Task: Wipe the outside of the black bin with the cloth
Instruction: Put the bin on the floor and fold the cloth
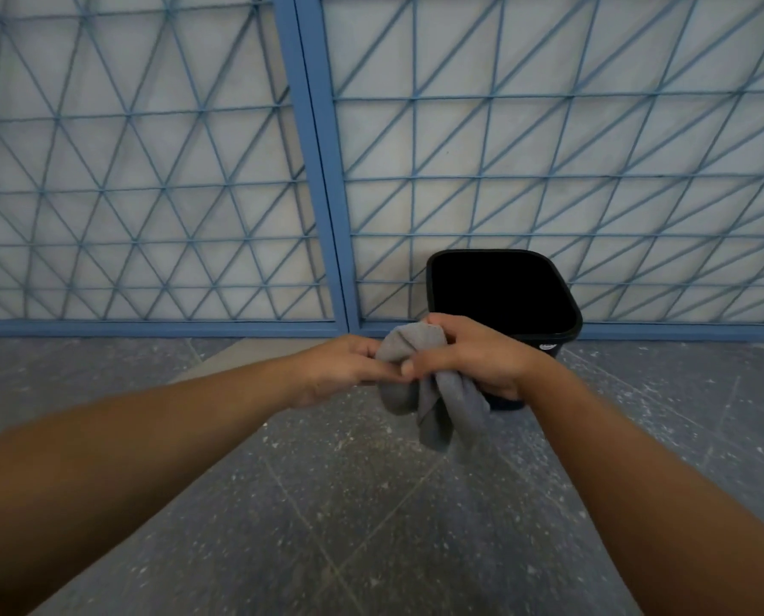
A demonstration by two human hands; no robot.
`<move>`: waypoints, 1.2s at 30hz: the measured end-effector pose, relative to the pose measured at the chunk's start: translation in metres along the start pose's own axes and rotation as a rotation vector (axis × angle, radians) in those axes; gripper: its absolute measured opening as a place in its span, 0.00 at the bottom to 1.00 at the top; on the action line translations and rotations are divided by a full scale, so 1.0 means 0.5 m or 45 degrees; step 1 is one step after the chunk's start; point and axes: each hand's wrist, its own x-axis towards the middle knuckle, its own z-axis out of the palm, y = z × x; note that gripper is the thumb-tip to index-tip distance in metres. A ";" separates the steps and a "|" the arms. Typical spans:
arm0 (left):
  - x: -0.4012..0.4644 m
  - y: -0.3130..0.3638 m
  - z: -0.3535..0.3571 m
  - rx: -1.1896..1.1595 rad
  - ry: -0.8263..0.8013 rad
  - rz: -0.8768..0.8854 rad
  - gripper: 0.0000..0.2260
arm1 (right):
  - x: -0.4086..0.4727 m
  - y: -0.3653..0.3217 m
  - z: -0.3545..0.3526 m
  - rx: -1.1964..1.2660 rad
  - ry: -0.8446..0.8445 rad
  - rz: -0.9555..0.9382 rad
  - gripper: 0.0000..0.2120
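Head view: R hand (473, 357) had its fingers curled tight round a soft grey cloth (429, 393). L hand (340, 371) pinched the cloth's edge. Black plastic bin (567, 322) stood just behind the fingers, w/ blue metal grille (318, 171) behind.

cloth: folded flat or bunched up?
Bunched. The grey cloth is gathered in the right hand, loose ends hanging below; the left hand pinches its edge.

The bin (549, 300) stands on the floor (327, 504) with its back against the blue grille (593, 193), so that side is shut off. Its left and right sides face bare floor. Both hands and the cloth (433, 393) hang before its near wall.
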 end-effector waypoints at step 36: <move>0.141 -0.262 -0.170 -0.863 0.202 -0.298 0.14 | 0.217 0.233 0.184 -0.420 0.908 -0.295 0.18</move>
